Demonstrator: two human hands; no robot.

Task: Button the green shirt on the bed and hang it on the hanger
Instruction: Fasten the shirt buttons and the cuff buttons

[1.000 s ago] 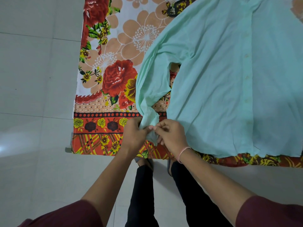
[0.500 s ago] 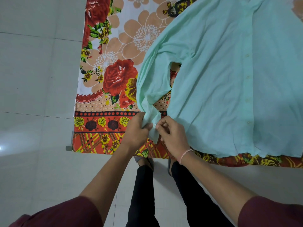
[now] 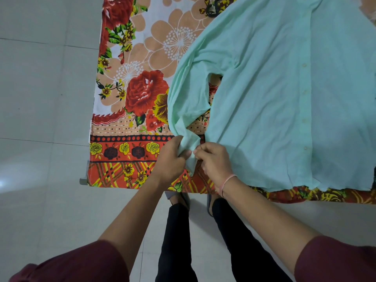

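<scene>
The shirt [image 3: 274,102] is plain pale mint green with buttons [image 3: 304,65] seemingly the same tint, the bed cover [image 3: 142,47] floral in red, peach, yellow and white above an orange-yellow plaid border, the floor [image 3: 40,88] pale grey tile, sleeves [image 3: 85,263] maroon, trousers [image 3: 175,241] black, wristband [image 3: 228,180] pink.

**Open Sheet Left, Shirt Right**

Bare floral bedsheet [image 3: 138,47] left of the sleeve [image 3: 187,94] gave my hands free passage, as did the tiled floor [image 3: 44,98] beyond. The green shirt [image 3: 274,102] blanketed everything to the right; my left hand [image 3: 171,157] and right hand [image 3: 215,161] crowded the cuff [image 3: 190,148] at the sheet's near edge.
</scene>
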